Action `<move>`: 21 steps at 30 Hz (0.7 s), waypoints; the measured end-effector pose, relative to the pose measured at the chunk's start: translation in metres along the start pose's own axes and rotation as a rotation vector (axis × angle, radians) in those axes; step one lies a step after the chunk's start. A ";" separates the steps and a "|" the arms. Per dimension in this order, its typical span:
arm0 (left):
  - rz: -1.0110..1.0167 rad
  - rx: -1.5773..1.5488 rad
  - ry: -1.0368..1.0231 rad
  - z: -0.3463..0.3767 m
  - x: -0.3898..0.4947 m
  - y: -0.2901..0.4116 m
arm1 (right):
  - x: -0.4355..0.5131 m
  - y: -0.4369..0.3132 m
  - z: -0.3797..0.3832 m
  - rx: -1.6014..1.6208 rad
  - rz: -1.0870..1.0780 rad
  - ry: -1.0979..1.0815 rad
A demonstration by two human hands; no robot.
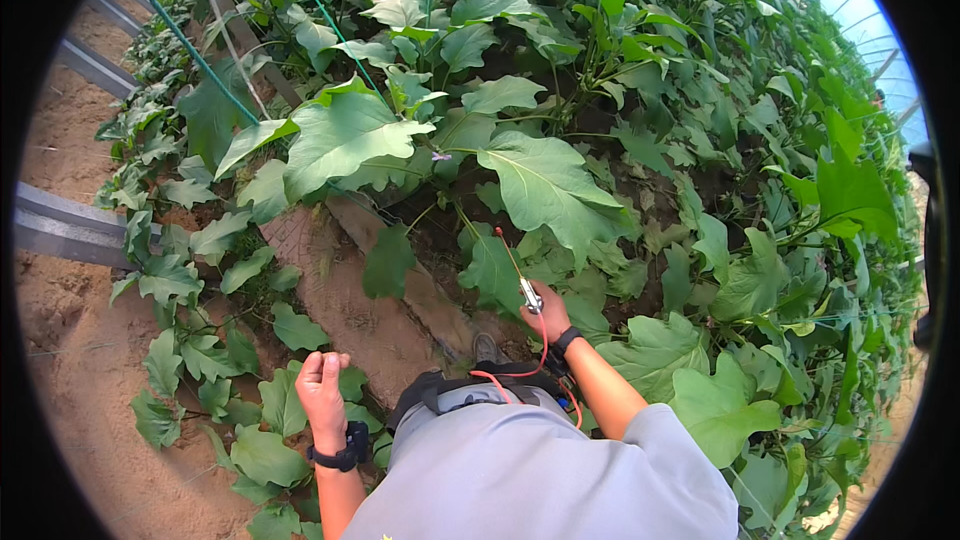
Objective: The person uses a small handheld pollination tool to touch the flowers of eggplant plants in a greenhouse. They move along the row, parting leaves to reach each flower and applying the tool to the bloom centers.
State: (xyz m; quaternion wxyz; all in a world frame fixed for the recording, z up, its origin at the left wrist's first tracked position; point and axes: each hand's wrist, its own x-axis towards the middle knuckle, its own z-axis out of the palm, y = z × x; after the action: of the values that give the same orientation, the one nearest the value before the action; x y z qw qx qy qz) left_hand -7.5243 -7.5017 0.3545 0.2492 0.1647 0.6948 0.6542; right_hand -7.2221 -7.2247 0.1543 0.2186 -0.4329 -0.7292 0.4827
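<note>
Broad-leaved eggplant plants surround me, and a small purple flower shows among the leaves ahead. My right hand is closed around a metal-bodied spray wand with a thin lance ending in a reddish tip, which lies over a large green leaf. From its lower end a red hose runs back to my waist. My left hand is raised at the lower left beside the leaves, fingers curled in with the thumb against them; nothing is seen in it. Each wrist wears a black band.
A brick path runs between the plants below me, with my shoe on it. Grey metal beams lie at the left over sandy soil. A green rope and thin strings cross the foliage. Greenhouse film arches at the upper right.
</note>
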 end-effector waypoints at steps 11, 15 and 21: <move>-0.026 0.126 -0.682 0.167 0.040 0.023 | -0.023 0.032 -0.094 0.104 0.117 0.575; 0.045 0.297 -0.963 0.231 0.046 0.038 | -0.015 0.041 -0.114 0.146 0.105 0.706; 0.395 0.399 -1.254 0.317 0.069 0.047 | 0.010 0.064 -0.155 0.170 0.156 0.809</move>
State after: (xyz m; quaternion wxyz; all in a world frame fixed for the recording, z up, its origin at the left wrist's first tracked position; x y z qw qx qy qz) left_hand -7.4080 -7.1970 0.3855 0.4453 0.6786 0.4834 0.3278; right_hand -7.0866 -7.1261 0.1642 0.4850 -0.6220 -0.5071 0.3475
